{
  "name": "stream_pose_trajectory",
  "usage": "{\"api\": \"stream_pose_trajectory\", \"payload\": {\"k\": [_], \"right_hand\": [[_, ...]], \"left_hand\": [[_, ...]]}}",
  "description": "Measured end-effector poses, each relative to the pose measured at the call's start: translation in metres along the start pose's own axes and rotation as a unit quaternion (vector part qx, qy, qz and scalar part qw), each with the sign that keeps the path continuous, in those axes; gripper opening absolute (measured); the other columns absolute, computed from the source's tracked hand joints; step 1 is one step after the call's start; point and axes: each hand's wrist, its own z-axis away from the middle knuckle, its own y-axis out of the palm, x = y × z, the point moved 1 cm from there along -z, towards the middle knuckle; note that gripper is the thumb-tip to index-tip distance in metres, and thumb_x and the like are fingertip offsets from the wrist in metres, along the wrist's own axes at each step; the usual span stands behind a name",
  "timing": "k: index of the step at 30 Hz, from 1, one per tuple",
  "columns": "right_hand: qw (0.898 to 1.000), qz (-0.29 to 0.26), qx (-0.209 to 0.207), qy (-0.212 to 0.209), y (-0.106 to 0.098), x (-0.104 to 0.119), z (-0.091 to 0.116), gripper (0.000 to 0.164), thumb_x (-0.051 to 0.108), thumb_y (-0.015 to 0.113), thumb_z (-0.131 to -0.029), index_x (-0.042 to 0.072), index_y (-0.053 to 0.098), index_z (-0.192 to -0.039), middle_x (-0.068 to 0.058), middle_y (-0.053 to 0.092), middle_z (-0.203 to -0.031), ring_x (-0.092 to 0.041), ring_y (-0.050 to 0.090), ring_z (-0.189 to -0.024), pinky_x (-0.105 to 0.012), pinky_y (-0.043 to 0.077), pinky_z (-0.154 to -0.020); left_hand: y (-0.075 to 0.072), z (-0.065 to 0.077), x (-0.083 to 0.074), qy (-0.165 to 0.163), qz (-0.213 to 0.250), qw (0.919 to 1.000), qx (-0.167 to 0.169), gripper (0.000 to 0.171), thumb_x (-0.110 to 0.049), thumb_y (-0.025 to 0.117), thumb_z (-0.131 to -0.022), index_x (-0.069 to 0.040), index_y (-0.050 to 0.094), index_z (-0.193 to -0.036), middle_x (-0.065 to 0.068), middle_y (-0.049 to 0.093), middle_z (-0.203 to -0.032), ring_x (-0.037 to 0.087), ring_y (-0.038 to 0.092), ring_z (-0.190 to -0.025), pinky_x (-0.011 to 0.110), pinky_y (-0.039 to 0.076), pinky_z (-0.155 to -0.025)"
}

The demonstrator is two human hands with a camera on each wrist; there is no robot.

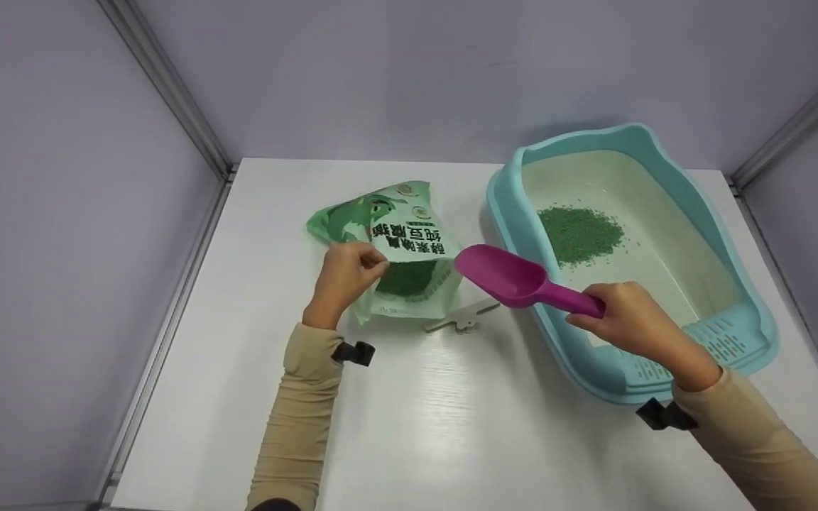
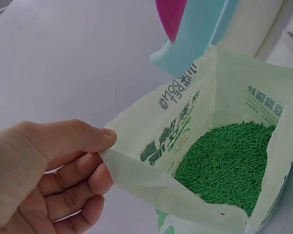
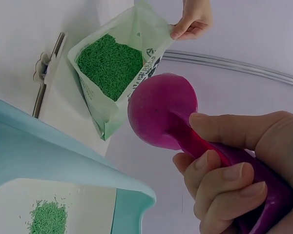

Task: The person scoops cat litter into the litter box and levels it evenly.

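A green and white bag (image 1: pixel 409 226) of cat litter stands on the table with its top open, and green pellets (image 2: pixel 224 165) show inside. My left hand (image 1: pixel 346 278) pinches the edge of the bag's mouth between thumb and forefinger, as the left wrist view (image 2: pixel 68 170) confirms. My right hand (image 1: pixel 629 319) grips the handle of a magenta scoop (image 1: pixel 508 275). Its bowl looks bare in the right wrist view and hangs between the bag and the blue litter box (image 1: pixel 512 206). A heap of green pellets (image 1: pixel 583 234) lies on the box's pale floor.
A pale bag clip (image 1: pixel 464 317) lies on the white table (image 1: pixel 409 426) in front of the bag. The litter box's raised rim stands close under the scoop and right hand. Grey panels (image 1: pixel 380 85) enclose the table at the back and sides.
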Motion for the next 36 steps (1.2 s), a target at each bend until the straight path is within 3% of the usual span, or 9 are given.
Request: {"api": "stream_pose_trajectory", "payload": {"k": [17, 27, 36], "right_hand": [[1.0, -0.008, 0.021, -0.011, 0.023, 0.008, -0.011, 0.016, 0.012, 0.075, -0.08, -0.001, 0.065, -0.078, 0.001, 0.044, -0.056, -0.008, 0.036, -0.053, -0.019, 0.028, -0.049], [1.0, 0.014, 0.011, -0.016, 0.04, 0.015, -0.02, 0.016, 0.008, 0.069, -0.081, -0.001, 0.06, -0.071, 0.0, 0.043, -0.056, -0.01, 0.036, -0.054, -0.02, 0.028, -0.049], [1.0, 0.016, 0.015, 0.018, 0.054, 0.023, -0.025, 0.023, 0.008, 0.066, -0.083, 0.003, 0.052, -0.065, 0.001, 0.038, -0.057, -0.012, 0.036, -0.054, -0.022, 0.028, -0.049]], "left_hand": [[0.001, -0.001, -0.001, -0.003, -0.006, 1.0, -0.003, 0.01, -0.011, 0.07, -0.087, -0.003, 0.076, -0.085, 0.014, 0.074, -0.082, 0.026, 0.069, -0.076, 0.037, 0.058, -0.071], [0.002, -0.001, 0.0, 0.005, -0.004, 0.9999, -0.011, 0.009, -0.01, 0.07, -0.086, -0.003, 0.076, -0.083, 0.014, 0.074, -0.081, 0.026, 0.07, -0.075, 0.037, 0.058, -0.07], [0.003, 0.0, 0.001, 0.001, -0.011, 0.9999, -0.008, 0.01, -0.01, 0.069, -0.087, -0.003, 0.076, -0.084, 0.014, 0.074, -0.082, 0.026, 0.069, -0.076, 0.037, 0.057, -0.071]]}}
